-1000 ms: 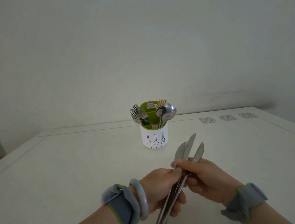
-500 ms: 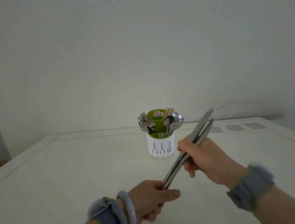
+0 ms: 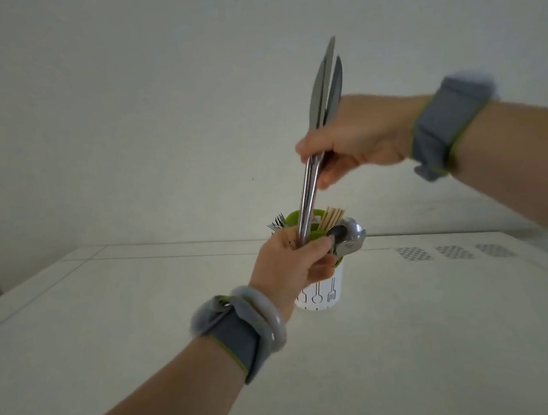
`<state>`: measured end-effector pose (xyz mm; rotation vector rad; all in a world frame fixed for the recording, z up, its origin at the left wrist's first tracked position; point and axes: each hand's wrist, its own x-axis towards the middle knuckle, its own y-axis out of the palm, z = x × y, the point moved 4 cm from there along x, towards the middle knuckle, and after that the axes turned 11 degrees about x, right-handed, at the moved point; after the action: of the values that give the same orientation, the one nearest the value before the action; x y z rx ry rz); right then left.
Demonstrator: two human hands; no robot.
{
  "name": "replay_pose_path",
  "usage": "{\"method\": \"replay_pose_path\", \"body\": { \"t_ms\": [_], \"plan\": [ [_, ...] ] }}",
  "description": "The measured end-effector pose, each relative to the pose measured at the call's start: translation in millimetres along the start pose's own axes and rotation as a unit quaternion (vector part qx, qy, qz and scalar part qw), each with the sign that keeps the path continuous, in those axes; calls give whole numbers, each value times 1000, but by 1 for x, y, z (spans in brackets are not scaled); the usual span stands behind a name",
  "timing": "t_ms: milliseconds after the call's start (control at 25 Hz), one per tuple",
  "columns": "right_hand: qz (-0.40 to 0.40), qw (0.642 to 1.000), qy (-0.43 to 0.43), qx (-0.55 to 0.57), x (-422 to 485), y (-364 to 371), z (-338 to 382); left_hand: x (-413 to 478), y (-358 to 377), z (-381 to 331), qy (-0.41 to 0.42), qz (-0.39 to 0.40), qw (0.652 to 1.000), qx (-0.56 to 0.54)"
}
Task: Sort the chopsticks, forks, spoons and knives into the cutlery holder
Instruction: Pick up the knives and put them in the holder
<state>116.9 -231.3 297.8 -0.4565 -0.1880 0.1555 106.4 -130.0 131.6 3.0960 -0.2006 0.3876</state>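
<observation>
Knives [image 3: 322, 122] bunched, blades up, near upright over the holder [image 3: 324, 290]. Right hand [image 3: 357, 138] clamped round the bundle at mid-length; left hand [image 3: 293, 260] closed round the handle ends, just in front of the holder's rim. Holder stands on the table [image 3: 454, 340]. Forks [image 3: 277, 222] at back left, chopsticks [image 3: 332, 217] at back right, spoons [image 3: 349, 239] at right, their bowls touching the left fingers.

Judged step: lowering the handles into the free compartment (which one is hidden behind the left hand; cannot tell).

Risks:
- Handle ends splay on release and one drops in with the spoons or forks, a mis-sort.
- Bundle catches a divider or the rim; the holder looks light and top-heavy, so a sideways push may tip it.
- Left fingers crowd the rim and may knock the spoons.
</observation>
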Motion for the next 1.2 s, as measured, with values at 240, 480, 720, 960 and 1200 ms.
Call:
{"method": "replay_pose_path", "body": {
  "t_ms": [240, 480, 720, 960, 1200],
  "plan": [
    [-127, 983, -26, -131, 94, -24, -7, 47, 2, 71, 213, 23, 773, 598],
    [-65, 968, 26, -241, 145, 13, -76, 67, 6, 88, 267, 33, 732, 625],
    [4, 935, 23, -353, 159, 47, -111, 61, 3, 86, 298, 24, 748, 592],
    [16, 925, 22, -379, 153, 51, -119, 64, 3, 82, 281, 34, 760, 585],
    [40, 971, 31, -234, 149, 49, -121, 63, 4, 82, 274, 45, 758, 591]
  ]
}}
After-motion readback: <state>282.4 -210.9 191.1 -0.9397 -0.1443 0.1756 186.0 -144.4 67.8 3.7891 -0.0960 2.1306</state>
